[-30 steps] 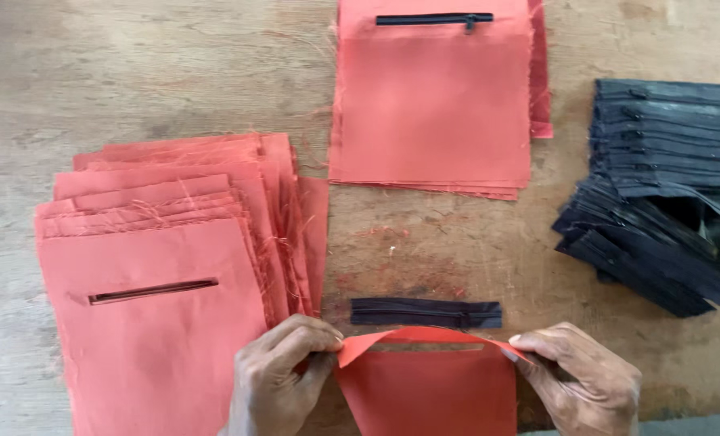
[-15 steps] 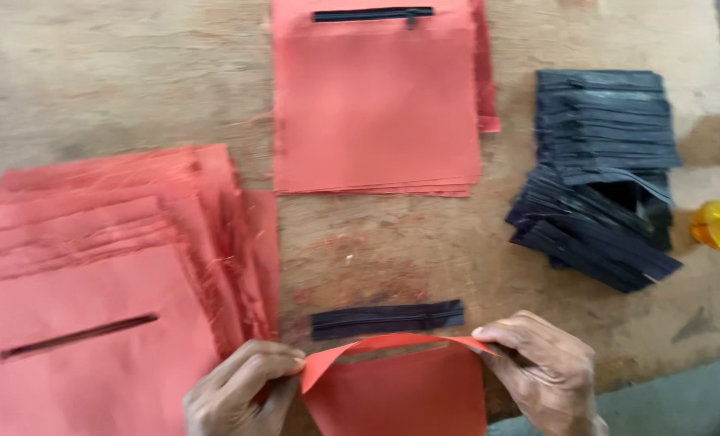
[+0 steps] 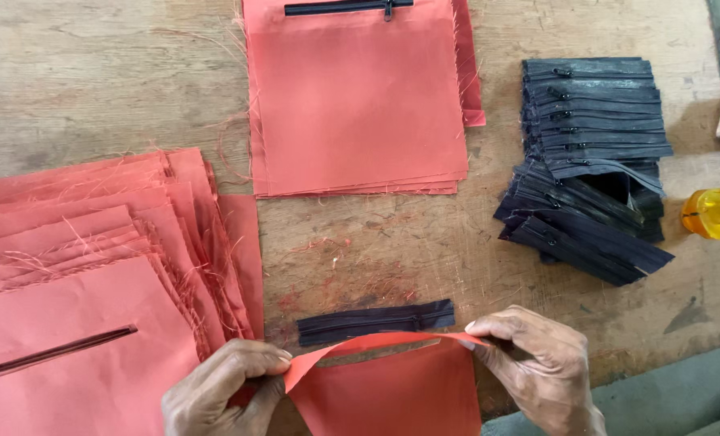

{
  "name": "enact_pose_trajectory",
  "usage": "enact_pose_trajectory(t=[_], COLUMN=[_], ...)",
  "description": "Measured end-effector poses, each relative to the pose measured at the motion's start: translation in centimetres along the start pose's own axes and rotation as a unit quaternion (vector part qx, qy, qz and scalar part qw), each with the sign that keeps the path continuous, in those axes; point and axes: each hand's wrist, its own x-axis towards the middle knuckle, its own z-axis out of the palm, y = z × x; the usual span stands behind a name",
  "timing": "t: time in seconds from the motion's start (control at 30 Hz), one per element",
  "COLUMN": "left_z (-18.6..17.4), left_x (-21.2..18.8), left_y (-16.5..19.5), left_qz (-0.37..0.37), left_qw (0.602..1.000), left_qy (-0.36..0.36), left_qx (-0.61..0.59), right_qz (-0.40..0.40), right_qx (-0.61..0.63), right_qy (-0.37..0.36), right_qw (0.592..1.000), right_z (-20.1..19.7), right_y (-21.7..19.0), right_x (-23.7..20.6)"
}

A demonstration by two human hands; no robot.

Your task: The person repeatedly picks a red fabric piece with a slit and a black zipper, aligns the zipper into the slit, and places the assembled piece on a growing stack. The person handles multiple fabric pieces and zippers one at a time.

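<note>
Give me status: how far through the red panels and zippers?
Done: a stack of red panels at top, the top one with a black zipper fitted. In hand: left hand and right hand hold a panel's edge beside a loose zipper. Left: the slit panel pile and zipper heap.

View drifted toward 3 o'clock, left fabric stack [image 3: 94,274] now cut at 9 o'clock edge; yellow bottle [image 3: 717,213] entered at 3 o'clock; finished panel pile [image 3: 358,97] slid toward 12 o'clock, top cropped; held fabric piece's [image 3: 384,387] top edge flatter.
</note>
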Motion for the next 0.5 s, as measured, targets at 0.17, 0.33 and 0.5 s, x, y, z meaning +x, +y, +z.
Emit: enact_pose_trajectory(t=[0.17,0.33,0.5], left_z=[-0.04,0.05,0.12], left_x=[0.53,0.68,0.79], left_y=[0.11,-0.32,-0.52], left_qz=[-0.007,-0.02,-0.039], left_qw=[1.0,0.998,0.997], left_qy=[-0.004,-0.002,0.004], left_qx=[-0.024,-0.062,-0.068], right_qz=[0.034,0.046,0.072], right_qx=[-0.003,0.007,0.05], right_qy=[0.018,0.009,0.002], right_qw=[0.999,0.999,0.996], right_z=[0.08,-0.12,-0.1], right_y=[0.12,0.23,0.13], right_x=[0.14,0.52,0.89])
